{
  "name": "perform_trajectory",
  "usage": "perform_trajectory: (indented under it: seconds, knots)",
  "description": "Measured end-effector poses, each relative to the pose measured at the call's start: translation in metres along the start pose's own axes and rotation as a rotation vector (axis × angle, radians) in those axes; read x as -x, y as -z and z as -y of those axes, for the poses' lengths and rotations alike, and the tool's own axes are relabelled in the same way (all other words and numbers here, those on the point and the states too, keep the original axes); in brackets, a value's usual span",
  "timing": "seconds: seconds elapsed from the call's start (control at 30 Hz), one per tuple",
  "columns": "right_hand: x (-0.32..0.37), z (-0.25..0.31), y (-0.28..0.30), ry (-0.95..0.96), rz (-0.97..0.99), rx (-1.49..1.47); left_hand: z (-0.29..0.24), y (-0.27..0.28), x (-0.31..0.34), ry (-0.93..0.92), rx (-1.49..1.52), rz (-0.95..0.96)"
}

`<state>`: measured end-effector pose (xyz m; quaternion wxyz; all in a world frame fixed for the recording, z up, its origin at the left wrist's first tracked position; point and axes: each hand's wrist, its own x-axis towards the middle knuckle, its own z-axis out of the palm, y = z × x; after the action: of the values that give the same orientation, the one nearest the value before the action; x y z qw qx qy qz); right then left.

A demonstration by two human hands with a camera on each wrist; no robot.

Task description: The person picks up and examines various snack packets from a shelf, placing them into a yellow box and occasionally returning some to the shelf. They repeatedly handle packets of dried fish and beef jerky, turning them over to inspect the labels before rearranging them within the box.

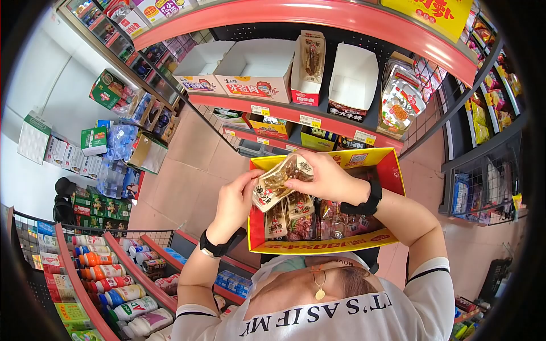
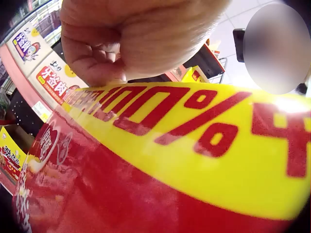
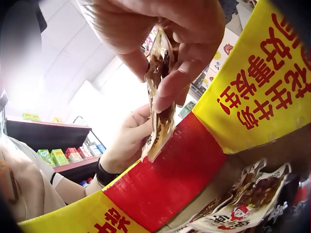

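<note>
A flat, clear-and-cream vacuum-sealed snack packet (image 1: 280, 183) is held above an open yellow-and-red carton (image 1: 324, 248). My right hand (image 1: 330, 176) pinches it between thumb and fingers, and the right wrist view shows the packet (image 3: 160, 104) edge-on below that hand (image 3: 165, 29). At its other end, my left hand (image 1: 232, 202) grips the packet's edge with thumb and fingertips. Curled fingers of the left hand (image 2: 141, 41) show over the carton's printed wall (image 2: 146, 111) in the left wrist view. Inside the carton lie similar packets (image 1: 277, 223) and reddish ones (image 1: 341, 219).
Ahead is a red-edged shelf (image 1: 227, 103) with white display boxes (image 1: 256, 62), a box holding one packet (image 1: 311, 57) and silver pouches (image 1: 402, 102). Bottles (image 1: 122, 295) fill a rack at lower left. Stacked goods (image 1: 119, 142) stand on the left; a wire basket (image 1: 483, 187) is at right.
</note>
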<state>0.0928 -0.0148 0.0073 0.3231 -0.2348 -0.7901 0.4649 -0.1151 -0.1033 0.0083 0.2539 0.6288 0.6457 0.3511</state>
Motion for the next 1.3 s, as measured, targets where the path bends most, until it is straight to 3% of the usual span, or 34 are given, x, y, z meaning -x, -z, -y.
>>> perform_trajectory:
  seconds: [0.07, 0.2, 0.27, 0.37, 0.6, 0.7, 0.77, 0.93, 1.0, 1.13, 1.2, 1.3]
  knots:
    - [0.0, 0.007, 0.001, -0.099, 0.019, 0.011, 0.004, -0.002, 0.0, -0.01, 0.047, -0.01]
    - [-0.001, 0.006, 0.002, -0.115, -0.017, 0.049, 0.014, -0.005, 0.004, -0.043, 0.16, -0.035]
    - [-0.004, 0.009, 0.005, -0.255, 0.023, -0.279, 0.012, -0.007, 0.007, -0.019, 0.215, -0.036]
    - [-0.006, -0.001, 0.011, -0.369, 0.009, -0.433, 0.007, -0.003, 0.008, 0.009, 0.259, -0.025]
    - [-0.014, -0.009, 0.026, -0.28, -0.087, -0.363, 0.001, 0.005, 0.007, -0.119, 0.015, 0.038]
    - [-0.014, -0.015, 0.029, -0.275, -0.103, -0.344, 0.006, 0.003, 0.008, -0.096, 0.137, 0.003]
    - [-0.016, -0.014, 0.032, -0.289, -0.11, -0.325, 0.014, 0.001, 0.008, -0.128, 0.053, 0.019]
    - [-0.026, -0.011, 0.046, -0.176, -0.34, -0.37, 0.015, 0.002, 0.009, -0.129, -0.049, 0.07]
    - [-0.031, -0.014, 0.056, -0.163, -0.444, -0.321, 0.008, 0.003, 0.011, -0.253, -0.34, -0.098]
    - [-0.039, -0.006, 0.081, -0.104, -0.653, -0.188, 0.019, -0.001, 0.009, -0.096, -0.108, -0.028]
    - [-0.047, -0.007, 0.093, -0.042, -0.73, -0.092, 0.028, -0.005, 0.008, 0.082, 0.414, 0.17]
    - [-0.062, -0.012, 0.112, -0.037, -0.771, 0.047, 0.033, -0.004, 0.005, -0.013, 0.289, 0.166]
